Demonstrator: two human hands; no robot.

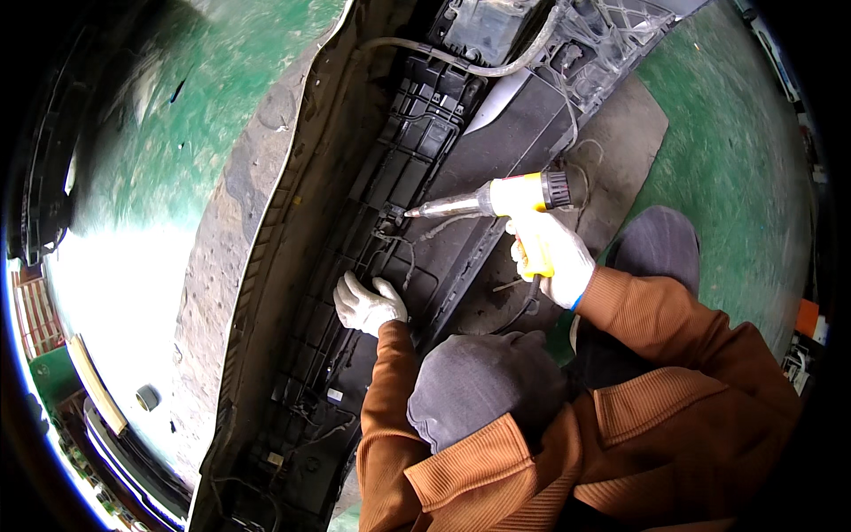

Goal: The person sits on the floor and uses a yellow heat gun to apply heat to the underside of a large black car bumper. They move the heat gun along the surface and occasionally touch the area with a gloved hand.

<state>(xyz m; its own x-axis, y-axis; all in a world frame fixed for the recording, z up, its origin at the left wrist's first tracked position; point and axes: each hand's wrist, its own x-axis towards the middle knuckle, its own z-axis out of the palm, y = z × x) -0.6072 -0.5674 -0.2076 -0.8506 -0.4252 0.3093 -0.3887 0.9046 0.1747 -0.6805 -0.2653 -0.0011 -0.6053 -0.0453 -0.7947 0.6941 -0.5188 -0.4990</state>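
A yellow hot-air gun [521,195] with a long metal nozzle and a dark ribbed rear cap is in my right hand [565,257]. White-gloved fingers wrap round its handle. The nozzle tip points left, at or very close to a small clip-like part [391,213] on the black plastic ribbing; I cannot tell whether they touch. My left hand [368,306], also in a white glove, lies with fingers apart on the ribbed inner side of a large car bumper [324,186]. Its fingertips rest near the ribs, and nothing shows in its grip.
A pale hose [425,49] crosses the bumper's far end. Thin wiring [412,257] runs along it, and the gun's cord [527,306] hangs below the handle. Worn cardboard-like sheets [239,186] lie on the green floor [736,177]. A small roll [147,397] sits at left.
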